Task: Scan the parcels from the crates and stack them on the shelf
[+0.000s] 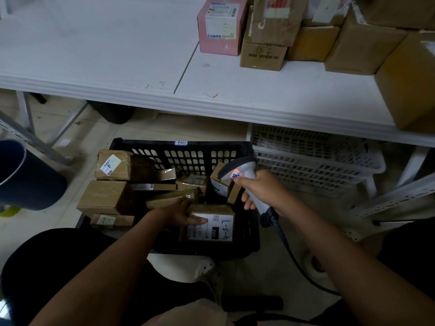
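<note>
The left hand (181,214) rests with thumb laid on a labelled parcel (211,223) at the near right corner of a black crate (183,149). The right hand (261,191) grips a scanner (240,171) above the crate's right edge.

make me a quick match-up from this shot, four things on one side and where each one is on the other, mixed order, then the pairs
Things:
1. scanner
2. pink box
3. parcel marked 4-3-7
4. white crates

Places:
A. under the shelf, right of the black crate
B. in the right hand
C. on the shelf
D. in the black crate, under the left hand

Pairs: 1-B, 2-C, 3-D, 4-A
</note>
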A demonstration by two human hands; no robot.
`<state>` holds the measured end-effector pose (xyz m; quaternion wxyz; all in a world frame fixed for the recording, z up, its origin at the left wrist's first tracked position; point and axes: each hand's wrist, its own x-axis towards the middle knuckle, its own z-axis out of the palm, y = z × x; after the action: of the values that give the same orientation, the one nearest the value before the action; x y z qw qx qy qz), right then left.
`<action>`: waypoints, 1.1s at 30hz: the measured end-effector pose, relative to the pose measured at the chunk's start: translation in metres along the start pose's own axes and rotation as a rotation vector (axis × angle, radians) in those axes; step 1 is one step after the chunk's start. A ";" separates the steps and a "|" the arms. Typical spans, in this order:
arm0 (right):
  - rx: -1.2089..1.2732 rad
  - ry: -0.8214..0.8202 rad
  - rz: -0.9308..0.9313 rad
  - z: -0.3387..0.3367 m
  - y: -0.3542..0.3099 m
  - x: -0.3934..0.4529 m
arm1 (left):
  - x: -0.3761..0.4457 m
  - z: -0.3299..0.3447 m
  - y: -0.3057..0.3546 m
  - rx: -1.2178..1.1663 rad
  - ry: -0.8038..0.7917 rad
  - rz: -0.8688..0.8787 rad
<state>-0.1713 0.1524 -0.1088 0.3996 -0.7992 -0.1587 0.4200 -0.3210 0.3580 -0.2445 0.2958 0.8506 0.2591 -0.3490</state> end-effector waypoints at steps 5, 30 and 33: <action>0.013 0.007 0.013 -0.001 0.005 0.000 | -0.002 -0.001 0.020 0.172 0.074 0.045; 0.114 0.032 0.084 -0.021 0.023 0.009 | 0.026 -0.009 0.077 -0.130 -0.247 -0.021; 0.135 0.033 0.086 -0.023 0.023 0.008 | 0.022 -0.017 0.073 -0.071 -0.281 -0.030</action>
<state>-0.1499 0.1310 -0.1232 0.4366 -0.7835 -0.0889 0.4332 -0.2526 0.3248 -0.2277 0.3539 0.7783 0.2400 -0.4597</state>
